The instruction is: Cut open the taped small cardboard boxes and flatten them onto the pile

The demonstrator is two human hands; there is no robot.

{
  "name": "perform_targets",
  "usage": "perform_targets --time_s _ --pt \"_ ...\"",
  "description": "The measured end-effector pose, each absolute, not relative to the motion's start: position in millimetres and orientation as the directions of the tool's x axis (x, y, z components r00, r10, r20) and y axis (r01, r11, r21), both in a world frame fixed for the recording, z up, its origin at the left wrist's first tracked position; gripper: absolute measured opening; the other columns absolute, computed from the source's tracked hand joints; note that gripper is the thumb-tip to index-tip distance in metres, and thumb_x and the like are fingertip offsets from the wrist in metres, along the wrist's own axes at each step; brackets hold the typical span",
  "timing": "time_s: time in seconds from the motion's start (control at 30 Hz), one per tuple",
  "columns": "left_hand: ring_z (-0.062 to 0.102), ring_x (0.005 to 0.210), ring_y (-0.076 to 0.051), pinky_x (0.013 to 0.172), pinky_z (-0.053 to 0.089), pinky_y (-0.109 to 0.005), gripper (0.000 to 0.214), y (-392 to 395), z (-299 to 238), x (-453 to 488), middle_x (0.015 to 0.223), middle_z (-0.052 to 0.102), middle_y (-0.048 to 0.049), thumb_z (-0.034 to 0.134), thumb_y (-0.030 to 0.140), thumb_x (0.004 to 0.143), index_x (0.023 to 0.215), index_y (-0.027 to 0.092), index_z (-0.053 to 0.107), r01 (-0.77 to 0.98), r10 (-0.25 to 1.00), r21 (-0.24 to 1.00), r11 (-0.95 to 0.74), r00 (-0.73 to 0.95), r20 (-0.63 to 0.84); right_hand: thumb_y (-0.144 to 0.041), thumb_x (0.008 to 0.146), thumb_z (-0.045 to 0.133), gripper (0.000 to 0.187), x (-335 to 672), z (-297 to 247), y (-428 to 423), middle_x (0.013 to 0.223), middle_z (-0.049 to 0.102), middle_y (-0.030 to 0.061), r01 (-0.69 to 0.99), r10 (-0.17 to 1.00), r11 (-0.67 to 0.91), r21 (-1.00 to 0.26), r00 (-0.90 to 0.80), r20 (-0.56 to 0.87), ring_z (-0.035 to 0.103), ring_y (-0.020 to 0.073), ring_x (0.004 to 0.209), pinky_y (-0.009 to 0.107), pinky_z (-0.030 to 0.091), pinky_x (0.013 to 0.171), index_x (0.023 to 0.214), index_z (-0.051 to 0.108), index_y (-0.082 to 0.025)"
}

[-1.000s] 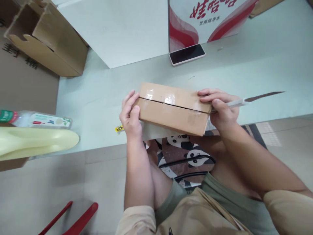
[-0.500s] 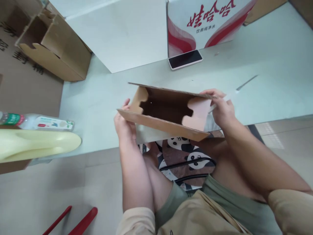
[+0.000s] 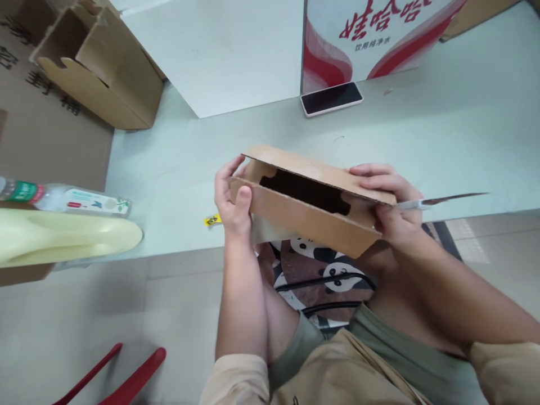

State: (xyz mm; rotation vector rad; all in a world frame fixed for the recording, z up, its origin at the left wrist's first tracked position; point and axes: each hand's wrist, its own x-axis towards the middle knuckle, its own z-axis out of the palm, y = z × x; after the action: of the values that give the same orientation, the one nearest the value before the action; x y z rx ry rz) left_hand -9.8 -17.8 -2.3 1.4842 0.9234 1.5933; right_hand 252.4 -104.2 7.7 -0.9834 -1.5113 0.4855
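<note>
A small brown cardboard box (image 3: 304, 216) is held up over the table's front edge, tilted, its top flaps partly folded in. My left hand (image 3: 236, 202) grips its left end, thumb on the near flap and fingers at the far flap. At the right end my right hand (image 3: 394, 197) is closed on the box, fingers over the far flap. A thin, knife-like tool (image 3: 415, 204) with a whitish handle and a dark, slim blade also sticks out of my right hand, pointing right. The box's inside is dark.
A phone (image 3: 332, 99) lies by a white and red carton (image 3: 379, 42) and a large white panel (image 3: 236, 56). To the left stand an open cardboard box (image 3: 126, 79), a plastic bottle (image 3: 90, 201) and a pale yellow object (image 3: 84, 236). A yellow scrap (image 3: 212, 220) lies by my left hand.
Both long flaps have tipped inward, narrowing the opening. My left hand has moved its thumb onto the near flap. The knife-like tool has swung lower, now pointing right.
</note>
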Motion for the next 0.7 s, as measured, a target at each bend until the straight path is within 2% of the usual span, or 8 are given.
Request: perform_targets --time_s 0.07,0.13,0.23,0.33,0.43,0.57,0.63,0.7 --pt "0.059 0.131 -0.032 0.112 0.048 -0.051 0.067 -17 -2 -10 0.139 0.059 -0.0084 0.072 0.071 0.076 0.129 0.032 0.06 -0.005 0.886 0.887 -0.462 -0.052 0.462 -0.068 0.095 0.043 0.045 254 6 -103 0.123 0.071 0.0024 0.301 0.81 0.545 -0.783 0.055 0.584 0.068 0.0262 0.113 0.051 0.056 0.1 0.103 0.076 -0.037" --pt "0.054 0.137 -0.033 0.117 0.043 -0.053 0.056 -17 0 -12 0.14 0.059 -0.007 0.073 0.066 0.078 0.122 0.031 0.067 0.052 0.879 0.88 -0.473 -0.033 0.475 -0.067 0.098 0.037 0.05 255 5 -101 0.119 0.072 0.0013 0.256 0.817 0.533 -0.806 0.092 0.569 0.069 0.026 0.109 0.052 0.056 0.097 0.094 0.078 -0.037" --pt "0.053 0.138 -0.032 0.121 0.038 -0.056 0.036 -16 3 -13 0.135 0.064 -0.0054 0.07 0.059 0.084 0.101 0.028 0.078 0.108 0.88 0.874 -0.473 0.021 0.474 -0.051 0.098 0.048 0.035 254 3 -99 0.116 0.074 -0.0007 0.164 0.828 0.522 -0.837 0.139 0.543 0.069 0.0249 0.107 0.051 0.055 0.097 0.09 0.08 -0.037" --pt "0.059 0.132 -0.03 0.12 0.04 -0.055 0.03 -14 2 -16 0.128 0.069 -0.0041 0.071 0.055 0.085 0.096 0.029 0.08 0.105 0.884 0.878 -0.467 0.021 0.468 -0.048 0.094 0.052 0.032 252 3 -96 0.118 0.074 0.0006 0.087 0.839 0.512 -0.855 0.163 0.519 0.067 0.0259 0.111 0.05 0.053 0.1 0.098 0.081 -0.034" --pt "0.061 0.129 -0.029 0.119 0.041 -0.052 0.028 -9 -1 -25 0.125 0.071 -0.003 0.074 0.051 0.082 0.095 0.027 0.08 0.054 0.906 0.905 -0.421 -0.017 0.423 -0.051 0.088 0.054 0.037 252 1 -91 0.114 0.074 0.0014 -0.04 0.843 0.472 -0.881 0.311 0.438 0.069 0.0253 0.107 0.046 0.054 0.095 0.111 0.077 -0.033" --pt "0.059 0.132 -0.03 0.116 0.045 -0.048 0.027 -2 -4 -47 0.129 0.07 -0.0035 0.071 0.046 0.082 0.096 0.023 0.077 -0.118 0.963 0.958 -0.261 -0.107 0.249 -0.052 0.09 0.051 0.034 258 -9 -82 0.099 0.074 0.0017 -0.135 0.861 0.295 -0.946 0.466 0.203 0.07 0.0203 0.097 0.039 0.055 0.086 0.1 0.076 -0.03" --pt "0.06 0.131 -0.028 0.113 0.047 -0.044 0.028 1 -4 -55 0.127 0.071 -0.005 0.072 0.043 0.079 0.096 0.021 0.075 -0.178 0.962 0.959 -0.22 -0.201 0.184 -0.056 0.092 0.05 0.037 260 -15 -81 0.099 0.074 0.0023 -0.091 0.894 0.153 -0.984 0.437 0.098 0.07 0.0209 0.099 0.039 0.055 0.087 0.096 0.075 -0.028" --pt "0.063 0.124 -0.026 0.106 0.052 -0.039 0.031 2 -3 -59 0.121 0.072 -0.0059 0.073 0.043 0.075 0.096 0.021 0.074 -0.203 0.944 0.96 -0.193 -0.307 0.125 -0.063 0.092 0.049 0.044 260 -21 -83 0.106 0.075 0.0029 -0.032 0.943 0.047 -0.998 0.33 0.034 0.07 0.0235 0.104 0.044 0.055 0.092 0.097 0.074 -0.028"
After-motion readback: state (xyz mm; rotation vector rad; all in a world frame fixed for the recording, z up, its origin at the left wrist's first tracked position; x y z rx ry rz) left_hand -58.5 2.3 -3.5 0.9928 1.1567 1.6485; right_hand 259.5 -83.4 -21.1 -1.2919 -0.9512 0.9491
